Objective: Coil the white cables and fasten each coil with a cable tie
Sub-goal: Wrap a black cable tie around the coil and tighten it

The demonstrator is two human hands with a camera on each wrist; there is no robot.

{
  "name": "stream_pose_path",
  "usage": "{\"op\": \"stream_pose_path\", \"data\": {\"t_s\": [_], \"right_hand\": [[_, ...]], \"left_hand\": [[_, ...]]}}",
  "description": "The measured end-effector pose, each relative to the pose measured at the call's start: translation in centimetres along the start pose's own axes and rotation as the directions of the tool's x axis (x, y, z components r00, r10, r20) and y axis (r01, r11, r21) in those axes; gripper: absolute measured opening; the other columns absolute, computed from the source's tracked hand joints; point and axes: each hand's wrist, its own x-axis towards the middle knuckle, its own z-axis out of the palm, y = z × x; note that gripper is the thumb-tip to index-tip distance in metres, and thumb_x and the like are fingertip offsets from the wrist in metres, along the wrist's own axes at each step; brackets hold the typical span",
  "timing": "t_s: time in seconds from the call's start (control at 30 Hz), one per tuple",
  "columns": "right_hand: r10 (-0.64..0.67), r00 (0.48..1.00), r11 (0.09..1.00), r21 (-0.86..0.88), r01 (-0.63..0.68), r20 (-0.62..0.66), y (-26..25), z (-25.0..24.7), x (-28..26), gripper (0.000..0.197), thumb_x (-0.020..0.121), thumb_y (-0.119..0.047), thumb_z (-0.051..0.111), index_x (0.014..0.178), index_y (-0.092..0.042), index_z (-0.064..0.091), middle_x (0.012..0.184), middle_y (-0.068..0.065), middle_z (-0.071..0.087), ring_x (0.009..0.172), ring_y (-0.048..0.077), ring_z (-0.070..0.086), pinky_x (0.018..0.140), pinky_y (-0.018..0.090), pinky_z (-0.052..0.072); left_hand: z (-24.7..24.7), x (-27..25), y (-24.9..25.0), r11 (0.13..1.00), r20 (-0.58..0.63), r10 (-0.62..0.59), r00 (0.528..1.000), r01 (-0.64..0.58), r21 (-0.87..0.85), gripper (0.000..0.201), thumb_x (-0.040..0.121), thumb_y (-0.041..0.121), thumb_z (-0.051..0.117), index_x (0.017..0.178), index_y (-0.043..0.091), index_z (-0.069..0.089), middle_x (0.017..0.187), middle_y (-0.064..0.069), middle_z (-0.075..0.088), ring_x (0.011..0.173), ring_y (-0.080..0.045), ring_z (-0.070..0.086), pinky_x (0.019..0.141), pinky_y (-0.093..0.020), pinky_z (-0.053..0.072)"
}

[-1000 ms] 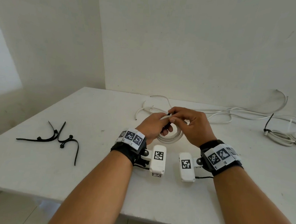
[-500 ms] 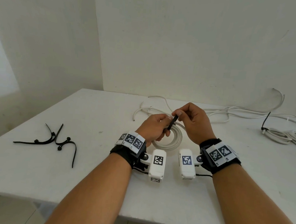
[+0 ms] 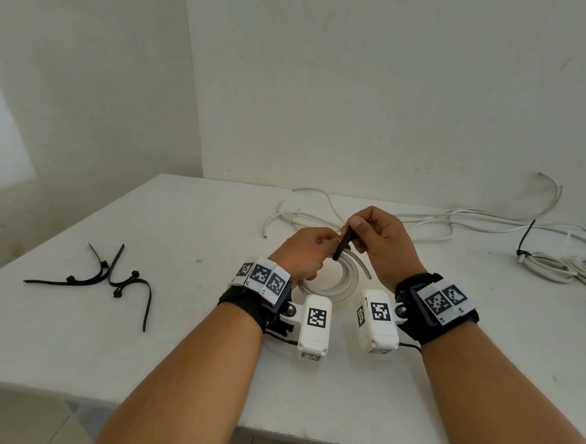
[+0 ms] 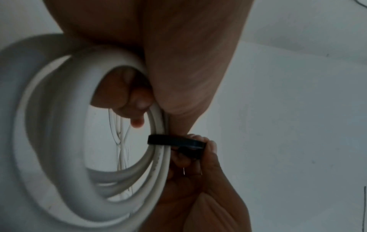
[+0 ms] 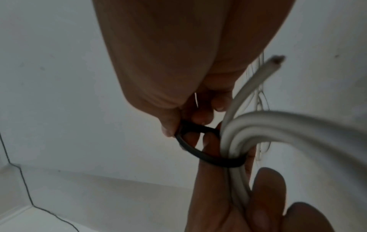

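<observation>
One coil (image 3: 338,279) is wound and held just above the surface (image 3: 174,352), between the two hands. The left hand (image 3: 303,253) grips its turns, fingers (image 4: 127,100) curled through the ring. A black tie (image 5: 216,160) already loops round the bundle, but the loop looks slack, so this coil is not yet fastened. The right hand (image 3: 383,244) pinches the tie's tail (image 3: 343,245) between thumb and fingertips. At the far right lies a bundle (image 3: 570,269) with a black tie on it, seemingly a finished coil. Loose cable (image 3: 432,223) sprawls behind the hands, still to be wound, and spare ties (image 3: 110,276) wait at the left of the surface. The task looks to be about midway.

Compared with the earlier frames, the right hand is now higher and farther from the left, with a longer stretch of tail showing between them; the coil sits in about the same place.
</observation>
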Motion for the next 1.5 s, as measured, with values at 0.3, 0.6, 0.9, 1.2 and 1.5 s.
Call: {"op": "stream_pose_path", "data": {"t_s": [0.3,0.6,0.9,1.2,1.5], "right_hand": [[0.028,0.991,0.999,0.047,-0.022,-0.129,-0.4,0.4,0.0,0.011,0.101,-0.014,0.055,0.093,-0.01,0.061,0.086,0.0,0.076,0.08,0.017,0.07,0.066,0.029,0.047],[0.129,0.984,0.99,0.076,-0.12,-0.123,-0.7,1.6,-0.3,0.012,0.088,-0.012,0.073,0.089,-0.002,0.067,0.076,0.012,0.074,0.063,0.012,0.064,0.062,0.025,0.051],[0.017,0.996,0.961,-0.272,-0.041,-0.09,0.2,1.3,-0.1,0.006,0.086,-0.016,0.072,0.084,-0.019,0.076,0.075,-0.005,0.075,0.072,0.01,0.07,0.069,0.024,0.056],[0.035,0.988,0.956,-0.283,-0.077,-0.149,0.2,1.1,0.4,0.005,0.088,-0.02,0.072,0.09,-0.018,0.069,0.077,-0.004,0.075,0.072,0.012,0.07,0.071,0.03,0.056],[-0.005,0.997,0.971,-0.24,-0.015,-0.082,-0.6,1.3,-0.3,0.005,0.086,-0.018,0.075,0.082,-0.016,0.077,0.067,-0.006,0.073,0.055,0.001,0.06,0.055,0.017,0.048]], "left_hand": [[0.2,0.8,-0.5,0.991,-0.246,-0.019,0.969,-0.015,-0.134,0.013,0.09,0.016,0.062,0.088,0.018,0.075,0.061,-0.003,0.06,0.043,-0.014,0.031,0.044,-0.024,0.025],[-0.1,1.1,-0.9,0.996,-0.371,0.03,0.928,-0.057,-0.064,0.015,0.088,0.01,0.062,0.087,0.021,0.07,0.065,0.006,0.058,0.035,-0.002,0.041,0.046,-0.022,0.031],[0.0,1.1,-0.7,0.996,-0.354,0.055,0.934,-0.077,-0.047,0.005,0.087,0.019,0.07,0.089,0.016,0.072,0.059,0.009,0.057,0.036,-0.001,0.042,0.047,-0.022,0.03],[-0.3,0.9,-0.2,0.996,-0.313,0.078,0.947,-0.085,-0.01,0.009,0.084,0.03,0.072,0.082,0.021,0.071,0.055,0.005,0.053,0.039,-0.008,0.04,0.045,-0.022,0.03],[-0.6,0.7,-0.3,0.998,-0.381,-0.028,0.924,0.004,-0.062,0.013,0.085,0.018,0.068,0.073,0.016,0.065,0.064,-0.004,0.063,0.033,-0.004,0.042,0.04,-0.017,0.03]]}}
